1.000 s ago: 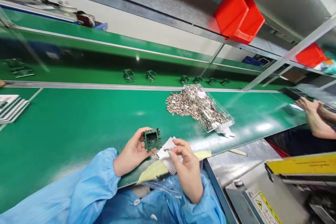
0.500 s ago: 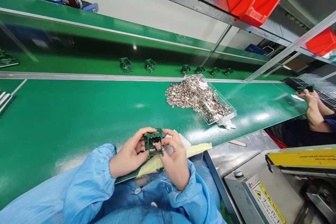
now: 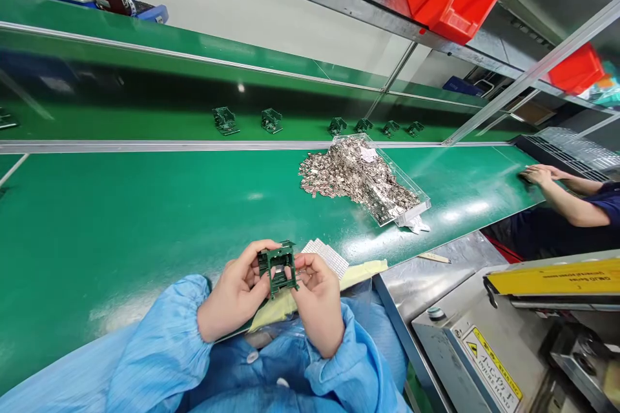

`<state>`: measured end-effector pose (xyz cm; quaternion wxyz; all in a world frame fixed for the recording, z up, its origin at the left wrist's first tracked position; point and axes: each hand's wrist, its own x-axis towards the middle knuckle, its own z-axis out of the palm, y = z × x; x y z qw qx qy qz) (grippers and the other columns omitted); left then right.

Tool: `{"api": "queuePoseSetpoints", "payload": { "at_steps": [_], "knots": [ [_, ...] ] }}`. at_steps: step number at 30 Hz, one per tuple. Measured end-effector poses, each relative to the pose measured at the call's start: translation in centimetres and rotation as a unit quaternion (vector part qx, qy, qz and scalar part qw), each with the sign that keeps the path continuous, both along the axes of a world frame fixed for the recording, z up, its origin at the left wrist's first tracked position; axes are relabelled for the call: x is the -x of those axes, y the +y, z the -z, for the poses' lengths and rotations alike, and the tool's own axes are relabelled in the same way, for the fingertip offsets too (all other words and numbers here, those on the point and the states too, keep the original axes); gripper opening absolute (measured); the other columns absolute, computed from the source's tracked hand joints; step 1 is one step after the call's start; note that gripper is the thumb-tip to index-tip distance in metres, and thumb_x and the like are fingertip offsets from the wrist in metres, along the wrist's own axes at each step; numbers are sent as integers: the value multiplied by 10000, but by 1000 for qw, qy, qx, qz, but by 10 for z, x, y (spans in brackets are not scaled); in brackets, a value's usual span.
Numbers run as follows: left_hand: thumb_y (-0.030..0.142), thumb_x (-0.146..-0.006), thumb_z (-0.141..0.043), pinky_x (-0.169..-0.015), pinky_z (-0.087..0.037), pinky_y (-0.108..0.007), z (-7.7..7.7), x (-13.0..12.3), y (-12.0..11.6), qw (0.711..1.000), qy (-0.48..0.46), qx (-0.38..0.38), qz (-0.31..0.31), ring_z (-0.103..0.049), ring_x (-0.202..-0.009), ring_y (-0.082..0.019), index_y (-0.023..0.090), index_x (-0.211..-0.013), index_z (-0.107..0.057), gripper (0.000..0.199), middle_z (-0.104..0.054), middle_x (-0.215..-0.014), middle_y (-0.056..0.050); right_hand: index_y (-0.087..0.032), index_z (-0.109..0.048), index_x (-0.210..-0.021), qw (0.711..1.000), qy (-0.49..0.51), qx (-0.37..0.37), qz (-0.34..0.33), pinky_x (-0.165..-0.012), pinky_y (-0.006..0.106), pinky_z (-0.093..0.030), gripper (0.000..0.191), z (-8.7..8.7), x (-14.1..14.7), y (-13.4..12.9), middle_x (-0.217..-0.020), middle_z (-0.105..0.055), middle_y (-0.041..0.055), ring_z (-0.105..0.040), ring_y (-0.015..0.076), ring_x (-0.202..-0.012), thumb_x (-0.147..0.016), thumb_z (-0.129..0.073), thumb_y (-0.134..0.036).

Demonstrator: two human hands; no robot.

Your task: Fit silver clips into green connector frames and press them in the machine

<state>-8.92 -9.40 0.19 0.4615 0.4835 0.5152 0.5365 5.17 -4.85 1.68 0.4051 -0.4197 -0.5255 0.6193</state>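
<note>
Green bench [image 3: 145,213] lies open leftward; the small-parts heap [image 3: 334,174] obstructs forward-right.

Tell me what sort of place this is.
Probably a factory assembly workshop: a heap of small silvery metal pieces on a long green workbench, a row of small dark-green open frames beyond it, and a boxy grey metal machine with a yellow-and-white warning label.

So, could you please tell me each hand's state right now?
Left hand: closed, holding the green frame.
Right hand: curled at the frame; its grip cannot be told.
</note>
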Motion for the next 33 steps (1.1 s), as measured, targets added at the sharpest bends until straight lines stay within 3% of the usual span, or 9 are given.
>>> {"api": "queuePoseSetpoints", "payload": {
  "at_steps": [10, 17, 24, 29, 31, 33],
  "knots": [
    [297, -879, -554, -568, -496, -227, -10, -4, -4, 999, 3, -8, -36, -554, -583, -106, 218, -1102, -505, 242, -593, -815, -5, -212, -539, -664, 997, 44, 48, 29, -483, 235, -457, 263, -13, 8, -3, -604, -574, -20, -524, 135, -532, -622, -776, -319],
    [262, -867, -575, -625, -502, -211, -7, -8, -7, 997, 50, -37, -43, -589, -702, -122, 238, -1090, -542, 226, -608, -904, -14, -212, -535, -669, 998, 28, 14, 52, -413, 214, -382, 162, -7, 0, -13, -562, -549, -32, -492, 122, -477, -653, -683, -278],
    [333, -873, -581, -540, -517, -215, -9, -21, -5, 999, 32, -9, 36, -576, -617, -110, 237, -1114, -504, 270, -591, -908, -15, -193, -559, -752, 998, 34, 9, 60, -514, 252, -433, 194, -5, -33, -23, -659, -571, -8, -527, 136, -550, -727, -672, -349],
    [339, -811, -662, -730, -525, -247, -14, -21, 35, 995, 63, -77, 13, -600, -820, -151, 194, -1105, -515, 359, -603, -942, -40, -178, -599, -787, 978, -30, -40, 204, -554, 253, -443, 321, 18, -89, -25, -672, -591, 10, -536, 142, -599, -808, -633, -497],
    [339, -786, -682, -794, -506, -265, -13, -29, 60, 994, 58, -92, 21, -601, -862, -159, 176, -1107, -506, 400, -613, -941, -42, -167, -619, -742, 978, -64, -10, 196, -524, 252, -425, 421, 35, -101, -27, -604, -583, 10, -513, 135, -543, -807, -605, -583],
    [346, -769, -690, -830, -493, -283, -11, -42, 82, 994, 36, -95, 48, -609, -892, -168, 162, -1098, -498, 423, -620, -956, -49, -164, -640, -721, 988, -63, 23, 138, -518, 255, -424, 499, 48, -100, -27, -580, -595, 18, -511, 132, -515, -805, -564, -650]
  ]
}}
